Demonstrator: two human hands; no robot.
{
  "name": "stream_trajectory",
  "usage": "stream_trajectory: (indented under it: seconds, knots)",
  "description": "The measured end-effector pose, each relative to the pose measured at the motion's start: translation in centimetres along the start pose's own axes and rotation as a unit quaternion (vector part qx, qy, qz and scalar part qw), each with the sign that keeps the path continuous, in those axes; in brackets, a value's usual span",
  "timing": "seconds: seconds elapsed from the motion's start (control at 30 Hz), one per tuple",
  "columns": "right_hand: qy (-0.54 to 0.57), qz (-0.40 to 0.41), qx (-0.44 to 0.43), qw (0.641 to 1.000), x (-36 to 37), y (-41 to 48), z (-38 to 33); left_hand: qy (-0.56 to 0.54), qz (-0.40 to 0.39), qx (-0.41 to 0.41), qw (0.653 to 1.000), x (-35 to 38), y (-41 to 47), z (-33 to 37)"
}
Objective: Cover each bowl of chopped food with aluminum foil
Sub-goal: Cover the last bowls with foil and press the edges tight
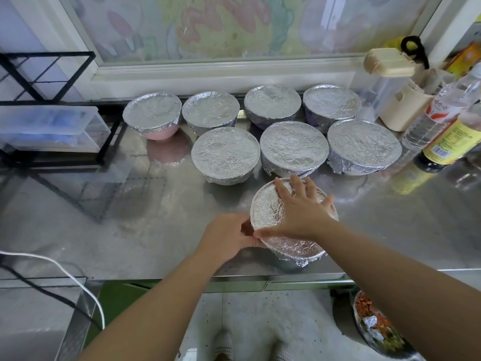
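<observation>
Foil tears easy: right hand [302, 212] spread flat on the round silver foil-wrapped bowl [266, 207] at the front of the steel tabletop [156, 230], left hand [226, 241] pinching its rim, I'd rip it by pressing harder.

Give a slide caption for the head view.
Left hand and right hand fit foil on the nearest bowl; seven covered bowls stand behind.

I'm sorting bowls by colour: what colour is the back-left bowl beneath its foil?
The back-left bowl is pink, clearest in the head view.
</observation>
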State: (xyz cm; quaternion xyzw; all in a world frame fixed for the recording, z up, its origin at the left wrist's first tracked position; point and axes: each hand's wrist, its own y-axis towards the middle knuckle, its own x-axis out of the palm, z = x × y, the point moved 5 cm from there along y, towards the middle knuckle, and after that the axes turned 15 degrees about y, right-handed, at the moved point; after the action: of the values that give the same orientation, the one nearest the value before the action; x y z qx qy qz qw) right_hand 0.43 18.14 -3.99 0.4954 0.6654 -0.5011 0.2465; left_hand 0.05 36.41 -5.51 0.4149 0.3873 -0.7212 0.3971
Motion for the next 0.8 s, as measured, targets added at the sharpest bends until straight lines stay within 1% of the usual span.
stream_trajectory:
  seconds: [0.07, 0.2, 0.27, 0.33, 0.37, 0.43, 0.5, 0.53, 0.6, 0.67, 0.73, 0.8]
  knots:
    - [0.000, 0.000, 0.001, 1.000, 0.0, 0.1, 0.0, 0.076, -0.011, 0.023, 0.997, -0.3, 0.8, 0.0]
    - [0.005, -0.001, 0.005, 1.000, 0.0, 0.0, 0.0, 0.079, -0.009, 0.048, 0.996, -0.5, 0.9, -0.1]
    - [0.016, -0.001, 0.014, 1.000, 0.1, 0.0, 0.0, 0.060, 0.007, 0.023, 0.998, -0.8, 0.6, -0.3]
    - [0.037, 0.003, 0.035, 0.999, 0.2, 0.0, -0.1, 0.031, 0.033, -0.036, 0.998, -1.2, 0.1, -1.2]
    - [0.047, 0.006, 0.051, 0.998, 0.2, -0.2, -0.1, 0.007, 0.048, -0.056, 0.997, -1.3, -0.3, -1.5]
    - [0.065, 0.016, 0.080, 0.995, 0.3, -0.5, -0.1, -0.059, 0.064, -0.071, 0.994, -1.2, -1.5, -1.4]
    - [0.080, 0.025, 0.096, 0.992, 0.1, -0.7, 0.0, -0.143, 0.054, -0.065, 0.986, -0.6, -3.0, -0.3]
    - [0.079, 0.025, 0.098, 0.992, -0.1, -0.7, 0.0, -0.186, 0.035, -0.063, 0.980, -0.2, -3.6, 0.3]
    - [0.059, 0.010, 0.084, 0.995, -0.5, -0.5, 0.0, -0.273, -0.020, -0.072, 0.959, 0.9, -4.4, 1.3]
    - [0.041, -0.016, 0.060, 0.997, -0.9, -0.3, -0.3, -0.352, -0.061, -0.080, 0.930, 1.9, -4.5, 1.9]
    - [0.034, -0.037, 0.045, 0.998, -1.1, -0.2, -0.5, -0.403, -0.073, -0.093, 0.907, 2.5, -4.3, 2.0]
    - [0.032, -0.050, 0.042, 0.997, -1.0, -0.1, -0.5, -0.429, -0.069, -0.112, 0.893, 2.9, -4.2, 1.9]
